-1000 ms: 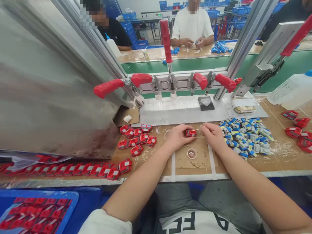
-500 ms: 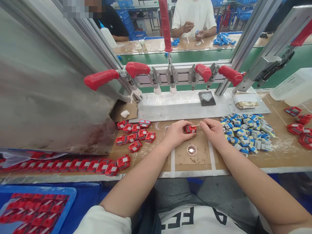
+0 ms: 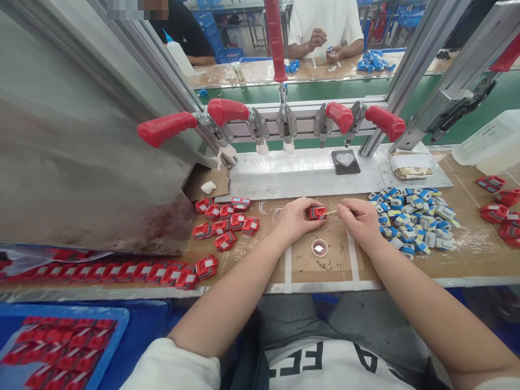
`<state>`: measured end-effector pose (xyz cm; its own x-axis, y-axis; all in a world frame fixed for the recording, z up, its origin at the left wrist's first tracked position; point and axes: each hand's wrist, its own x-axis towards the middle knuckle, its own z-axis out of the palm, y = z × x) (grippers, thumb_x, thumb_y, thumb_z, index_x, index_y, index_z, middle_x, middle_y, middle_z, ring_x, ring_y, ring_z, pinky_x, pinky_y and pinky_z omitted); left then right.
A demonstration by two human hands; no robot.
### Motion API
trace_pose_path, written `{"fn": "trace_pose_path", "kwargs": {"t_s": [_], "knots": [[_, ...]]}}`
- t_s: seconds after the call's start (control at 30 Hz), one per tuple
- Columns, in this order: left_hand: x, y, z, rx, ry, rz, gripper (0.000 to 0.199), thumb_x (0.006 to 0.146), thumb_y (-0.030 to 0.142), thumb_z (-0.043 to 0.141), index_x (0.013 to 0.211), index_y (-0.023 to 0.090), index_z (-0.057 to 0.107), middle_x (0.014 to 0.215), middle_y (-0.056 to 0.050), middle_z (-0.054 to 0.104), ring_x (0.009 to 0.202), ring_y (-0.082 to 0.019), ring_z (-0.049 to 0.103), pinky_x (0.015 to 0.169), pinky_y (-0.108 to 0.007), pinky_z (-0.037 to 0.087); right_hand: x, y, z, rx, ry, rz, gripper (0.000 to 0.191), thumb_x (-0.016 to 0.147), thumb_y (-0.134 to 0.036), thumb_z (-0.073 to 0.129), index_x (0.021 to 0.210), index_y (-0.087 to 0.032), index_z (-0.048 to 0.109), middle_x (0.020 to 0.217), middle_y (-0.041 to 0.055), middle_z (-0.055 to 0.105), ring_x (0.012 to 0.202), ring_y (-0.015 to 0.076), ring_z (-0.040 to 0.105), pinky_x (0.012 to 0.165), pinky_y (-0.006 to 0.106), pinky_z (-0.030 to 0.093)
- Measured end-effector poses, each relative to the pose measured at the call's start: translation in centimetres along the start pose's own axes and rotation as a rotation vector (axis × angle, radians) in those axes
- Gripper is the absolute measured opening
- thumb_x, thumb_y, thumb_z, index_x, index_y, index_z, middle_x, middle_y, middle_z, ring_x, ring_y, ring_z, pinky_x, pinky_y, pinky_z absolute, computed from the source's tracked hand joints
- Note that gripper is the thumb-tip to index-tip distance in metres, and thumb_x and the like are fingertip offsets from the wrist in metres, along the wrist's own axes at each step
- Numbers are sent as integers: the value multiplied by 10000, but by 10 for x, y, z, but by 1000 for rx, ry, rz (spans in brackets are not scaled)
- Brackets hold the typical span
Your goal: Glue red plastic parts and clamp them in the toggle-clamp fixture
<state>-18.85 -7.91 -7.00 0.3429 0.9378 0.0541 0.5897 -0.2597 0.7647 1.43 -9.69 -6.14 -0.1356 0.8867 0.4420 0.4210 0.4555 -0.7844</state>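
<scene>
My left hand (image 3: 296,221) grips a small red plastic part (image 3: 316,213) with dark grey edges, tilted so its hollow side shows. Pinched in my right hand (image 3: 359,221) is a thin pale stick (image 3: 332,212), its tip at the right side of the red part. Just below, on the cardboard, sits a small round clear dish (image 3: 319,248) with a shiny spot in it. To the left lies a loose group of similar red parts (image 3: 221,226). A pile of small grey, blue and yellow parts (image 3: 412,219) is beside my right hand.
Red-handled toggle clamps (image 3: 341,118) stand on a metal frame ahead. A dark block with a heart shape (image 3: 345,162) rests on the metal plate. A row of red parts (image 3: 122,273) lines the front edge, above a blue tray (image 3: 122,325). Across, a person (image 3: 325,27) handles blue pieces.
The stick has shifted from the top of the red part to its right side, angled a little lower. My right hand has moved slightly right. My left hand keeps hold of the part.
</scene>
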Motion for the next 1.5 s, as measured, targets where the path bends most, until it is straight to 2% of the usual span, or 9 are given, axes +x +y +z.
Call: {"fn": "trace_pose_path", "kwargs": {"t_s": [0.2, 0.3, 0.43, 0.87, 0.93, 1.03, 1.1, 1.27, 1.5], "knots": [[0, -7, 3, -54, 10, 50, 325, 785, 249, 803, 1105, 261, 751, 1049, 2, 754, 894, -171, 674, 814, -276, 517, -6, -4, -1, 203, -476, -223, 412, 909, -250, 496, 603, -235, 221, 548, -54, 228, 505, 110, 220, 536, 300, 189], [1, -9, 4, -67, 9, 61, 319, 793, 250, 801, 1108, 254, 750, 1056, -5, 754, 897, -171, 673, 821, -280, 517, -8, 0, 3, 166, -571, -249, 406, 881, -202, 504, 612, -233, 200, 550, -58, 233, 511, 110, 228, 546, 299, 184], [1, -7, 3, -71, 2, 51, 308, 796, 255, 803, 1100, 248, 754, 1068, -12, 750, 909, -177, 670, 834, -286, 516, -10, 2, 6, 132, -608, -263, 395, 851, -155, 503, 603, -233, 205, 540, -63, 254, 507, 105, 239, 544, 295, 180], [0, -8, 3, -64, 8, 56, 325, 788, 253, 811, 1108, 261, 757, 1072, -11, 750, 919, -180, 670, 811, -282, 508, -7, 1, 2, 198, -539, -298, 414, 851, -127, 539, 610, -223, 217, 552, -67, 224, 503, 90, 215, 522, 288, 185], [0, -8, 3, -66, 9, 66, 322, 787, 257, 814, 1103, 262, 758, 1073, -6, 753, 925, -179, 676, 808, -280, 506, -6, 1, 1, 212, -415, -258, 419, 889, -162, 534, 602, -223, 235, 558, -61, 227, 502, 93, 219, 519, 290, 192], [0, -7, 3, -71, 6, 65, 315, 785, 269, 819, 1094, 270, 760, 1067, 5, 760, 943, -182, 688, 806, -277, 505, -2, 3, 1, 157, -129, -103, 438, 926, -221, 539, 593, -220, 254, 568, -51, 244, 517, 99, 240, 521, 289, 205], [0, -6, 2, -80, 2, 62, 307, 788, 270, 817, 1089, 272, 760, 1068, 6, 763, 967, -189, 693, 807, -277, 508, 0, 6, 3, 106, -33, -11, 443, 930, -262, 551, 587, -218, 273, 569, -47, 262, 529, 103, 258, 527, 285, 221], [1, -4, 2, -96, 1, 62, 301, 778, 253, 826, 1072, 258, 764, 1069, -6, 766, 995, -203, 696, 820, -286, 517, 3, 9, 8, 50, -40, 55, 436, 921, -326, 546, 581, -217, 297, 564, -44, 285, 542, 107, 287, 535, 280, 240], [0, -1, 1, -55, 10, 53, 298, 778, 261, 826, 1071, 260, 770, 1030, 4, 766, 918, -189, 690, 837, -302, 511, 4, 7, 8, -6, -49, 76, 438, 922, -350, 537, 590, -217, 284, 569, -49, 263, 547, 103, 277, 538, 279, 227]]}}
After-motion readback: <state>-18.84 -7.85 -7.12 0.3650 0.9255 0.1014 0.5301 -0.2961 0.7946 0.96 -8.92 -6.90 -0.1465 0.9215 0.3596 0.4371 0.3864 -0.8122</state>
